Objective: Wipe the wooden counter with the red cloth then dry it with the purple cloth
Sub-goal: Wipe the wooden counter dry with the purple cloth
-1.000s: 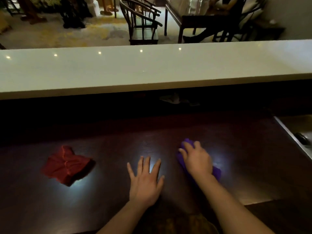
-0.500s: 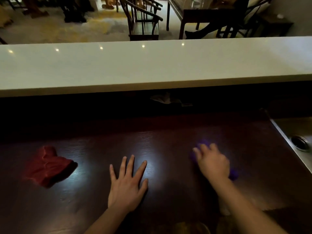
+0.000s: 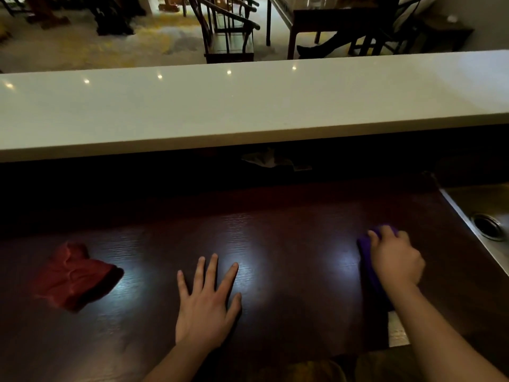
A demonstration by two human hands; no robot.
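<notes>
Dark wooden counter [image 3: 275, 244], right hand [image 3: 394, 260] fingers pressing purple cloth [image 3: 367, 260] lengthwise toward viewer, left hand [image 3: 206, 307] splayed flat.

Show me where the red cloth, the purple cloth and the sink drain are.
red cloth [image 3: 74, 279]: head view, middle of the crumpled fabric.
purple cloth [image 3: 366, 248]: head view, edge showing left of the right hand's fingers.
sink drain [image 3: 486, 226]: head view, dark centre of the ring.
</notes>
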